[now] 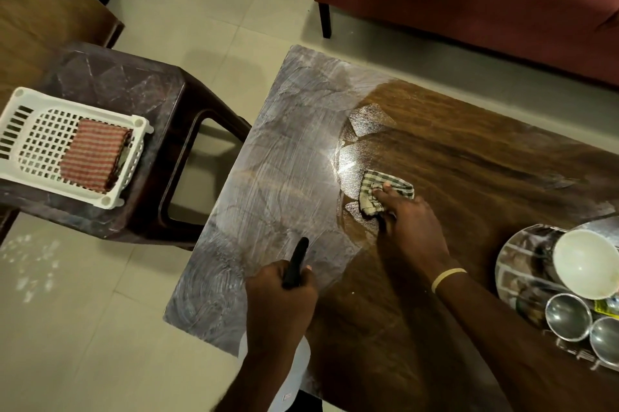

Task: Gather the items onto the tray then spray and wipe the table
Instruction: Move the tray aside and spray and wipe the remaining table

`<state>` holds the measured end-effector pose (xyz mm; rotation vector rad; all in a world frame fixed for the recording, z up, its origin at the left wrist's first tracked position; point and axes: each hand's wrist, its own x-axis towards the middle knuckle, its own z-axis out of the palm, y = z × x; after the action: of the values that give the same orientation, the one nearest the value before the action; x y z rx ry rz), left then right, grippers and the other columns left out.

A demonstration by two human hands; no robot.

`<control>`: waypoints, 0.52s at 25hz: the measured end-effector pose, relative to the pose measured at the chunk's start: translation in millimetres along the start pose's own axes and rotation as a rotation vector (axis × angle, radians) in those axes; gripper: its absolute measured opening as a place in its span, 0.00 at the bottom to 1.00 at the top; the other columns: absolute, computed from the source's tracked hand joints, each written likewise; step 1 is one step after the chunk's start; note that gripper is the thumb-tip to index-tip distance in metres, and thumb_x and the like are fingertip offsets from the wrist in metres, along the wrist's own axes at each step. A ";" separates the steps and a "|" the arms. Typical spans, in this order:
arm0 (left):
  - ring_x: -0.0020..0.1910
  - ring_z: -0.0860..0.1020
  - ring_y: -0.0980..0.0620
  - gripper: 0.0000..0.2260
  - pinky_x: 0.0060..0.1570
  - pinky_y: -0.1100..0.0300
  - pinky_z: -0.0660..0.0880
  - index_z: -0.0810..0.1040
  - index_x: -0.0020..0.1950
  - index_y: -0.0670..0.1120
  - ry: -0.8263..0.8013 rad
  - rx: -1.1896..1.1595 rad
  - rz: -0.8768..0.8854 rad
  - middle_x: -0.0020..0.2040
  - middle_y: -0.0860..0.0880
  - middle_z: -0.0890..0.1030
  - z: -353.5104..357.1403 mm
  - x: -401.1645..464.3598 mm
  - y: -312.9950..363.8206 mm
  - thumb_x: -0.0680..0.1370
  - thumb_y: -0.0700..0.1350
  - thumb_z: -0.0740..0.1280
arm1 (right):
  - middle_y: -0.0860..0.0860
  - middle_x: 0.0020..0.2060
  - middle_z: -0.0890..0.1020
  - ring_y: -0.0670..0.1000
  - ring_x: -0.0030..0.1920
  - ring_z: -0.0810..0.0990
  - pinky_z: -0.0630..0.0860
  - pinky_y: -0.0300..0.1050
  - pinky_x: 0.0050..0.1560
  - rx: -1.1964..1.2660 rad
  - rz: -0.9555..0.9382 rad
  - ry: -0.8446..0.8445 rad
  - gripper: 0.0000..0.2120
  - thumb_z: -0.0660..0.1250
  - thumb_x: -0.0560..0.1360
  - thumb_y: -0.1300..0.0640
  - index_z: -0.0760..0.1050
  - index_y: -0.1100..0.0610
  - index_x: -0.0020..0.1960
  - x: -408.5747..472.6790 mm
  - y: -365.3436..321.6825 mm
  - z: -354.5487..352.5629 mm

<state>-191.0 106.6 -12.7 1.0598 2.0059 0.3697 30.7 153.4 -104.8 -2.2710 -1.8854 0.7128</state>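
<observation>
While left hand (281, 297) grips sprayer (296, 262), right hand (410, 224) (fingers flat) presses cloth (371, 192)

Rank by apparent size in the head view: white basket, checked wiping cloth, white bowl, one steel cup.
1. white basket
2. white bowl
3. checked wiping cloth and steel cup: look alike, and the right hand hides part of the cloth.

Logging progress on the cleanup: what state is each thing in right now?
Table: left part streaky and filmed, right part dark wood.
Cloth: crumpled, pressed on table under right hand.
Spray bottle: held in left hand, over the table's near edge.
Tray: loaded with bowl and two cups.
Basket: on stool, holds folded cloth.
</observation>
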 end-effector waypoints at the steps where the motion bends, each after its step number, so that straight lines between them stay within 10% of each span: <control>1: 0.21 0.70 0.53 0.16 0.24 0.60 0.70 0.73 0.29 0.46 -0.013 -0.007 -0.055 0.23 0.49 0.71 -0.4 0.1 -1.4 0.74 0.43 0.74 | 0.52 0.70 0.74 0.58 0.59 0.76 0.78 0.54 0.56 0.000 0.004 -0.010 0.23 0.66 0.77 0.58 0.70 0.47 0.71 -6.0 -5.6 1.4; 6: 0.23 0.74 0.56 0.09 0.24 0.65 0.70 0.76 0.36 0.46 -0.139 0.112 -0.141 0.27 0.50 0.76 -12.1 -1.4 -8.7 0.73 0.45 0.74 | 0.49 0.76 0.65 0.57 0.69 0.69 0.73 0.54 0.63 -0.054 -0.459 -0.385 0.23 0.60 0.80 0.56 0.64 0.45 0.75 -91.0 -29.0 0.6; 13: 0.28 0.77 0.51 0.10 0.30 0.57 0.76 0.74 0.36 0.48 -0.119 0.030 -0.250 0.32 0.47 0.79 -22.5 -0.7 -9.2 0.73 0.41 0.72 | 0.58 0.60 0.80 0.60 0.53 0.80 0.79 0.53 0.54 0.042 0.031 0.059 0.22 0.66 0.74 0.62 0.74 0.52 0.67 0.0 -39.3 17.9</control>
<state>-213.3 103.0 -3.6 0.8159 2.0121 0.1413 -12.2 158.4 -106.1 -2.2739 -1.7963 0.6747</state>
